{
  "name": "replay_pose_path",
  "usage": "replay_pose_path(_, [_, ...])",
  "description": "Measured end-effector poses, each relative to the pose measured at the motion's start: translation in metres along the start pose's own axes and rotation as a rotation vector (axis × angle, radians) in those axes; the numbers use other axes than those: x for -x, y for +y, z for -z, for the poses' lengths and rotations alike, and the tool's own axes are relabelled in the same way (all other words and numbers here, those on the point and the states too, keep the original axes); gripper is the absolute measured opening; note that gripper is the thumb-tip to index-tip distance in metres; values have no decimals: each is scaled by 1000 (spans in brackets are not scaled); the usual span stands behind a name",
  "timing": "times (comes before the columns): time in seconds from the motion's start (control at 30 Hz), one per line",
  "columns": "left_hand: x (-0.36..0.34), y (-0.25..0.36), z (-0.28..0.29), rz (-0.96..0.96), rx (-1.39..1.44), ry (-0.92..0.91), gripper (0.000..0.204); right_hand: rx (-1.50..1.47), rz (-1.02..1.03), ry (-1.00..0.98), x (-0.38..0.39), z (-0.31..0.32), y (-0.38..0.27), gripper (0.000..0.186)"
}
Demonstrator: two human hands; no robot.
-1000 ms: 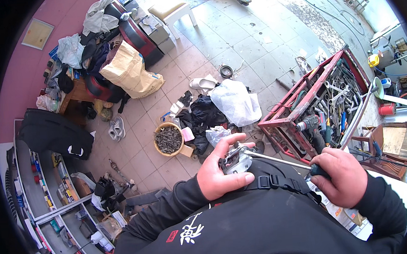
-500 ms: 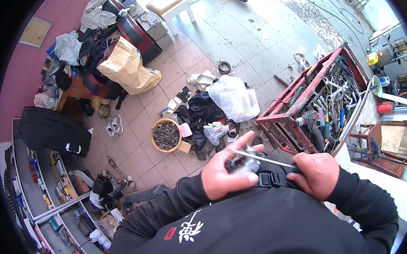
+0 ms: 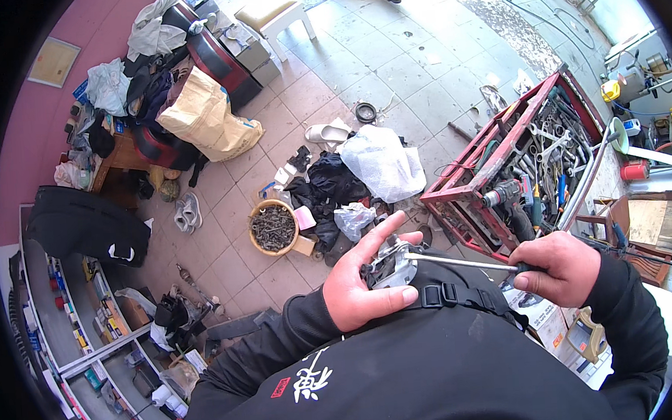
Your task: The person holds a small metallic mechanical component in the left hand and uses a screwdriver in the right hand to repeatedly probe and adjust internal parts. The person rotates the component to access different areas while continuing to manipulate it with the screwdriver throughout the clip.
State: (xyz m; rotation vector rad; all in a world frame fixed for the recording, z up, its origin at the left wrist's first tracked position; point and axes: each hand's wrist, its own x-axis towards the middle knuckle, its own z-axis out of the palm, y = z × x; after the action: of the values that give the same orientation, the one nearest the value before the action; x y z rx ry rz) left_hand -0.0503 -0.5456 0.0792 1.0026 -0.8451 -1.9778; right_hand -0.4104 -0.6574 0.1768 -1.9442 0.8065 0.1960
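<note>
My left hand (image 3: 353, 284) is closed on a small silvery metal mechanism with dark parts (image 3: 393, 268), which lies across the palm with the thumb along its lower edge. In my right hand (image 3: 561, 270) is a screwdriver (image 3: 466, 263), its dark handle wrapped by the fingers. The long bright shaft runs leftward, and its tip meets the metal part near the left fingers. Just below, a black strap buckle (image 3: 441, 296) crosses the front of my dark clothing. The palm and fingers hide some of the metal part.
Right of my hands stands a red metal tool cart (image 3: 494, 158) filled with wrenches and a power drill (image 3: 509, 203). Ahead on the tiled floor sit a round basket of bolts (image 3: 275, 252), black cloth (image 3: 331, 187) and white plastic wrap (image 3: 383, 165). Grey shelves (image 3: 68, 303) line the left.
My right hand has moved right and slightly up with the screwdriver, showing more of its shaft. The left hand has shifted slightly left, and the metal part shows more clearly.
</note>
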Motion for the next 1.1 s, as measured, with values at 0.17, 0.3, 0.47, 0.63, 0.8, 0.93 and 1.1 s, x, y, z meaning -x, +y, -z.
replay_pose_path(0.17, [-2,1,4,3,-36,-62,120,-88,-78,-135,-13,16,4,33])
replay_pose_path(0.3, [-4,0,11,22,-76,-110,117,-90,-178,-242,-23,20,16,39])
replay_pose_path(0.47, [-4,-4,11,43,76,-59,113,-160,-109,-212,-28,-5,27,43])
replay_pose_path(0.63, [-3,-4,10,8,11,-57,107,-37,-80,-113,-27,-7,21,44])
replay_pose_path(0.8, [-7,-2,10,-28,-77,-54,100,-51,-210,-259,-27,21,10,43])
replay_pose_path(0.93, [-9,-2,10,-59,-140,-60,95,-107,-307,-335,-29,35,1,45])
replay_pose_path(1.1, [-9,0,11,-80,-168,-57,91,-240,-520,-445,-35,44,-4,47])
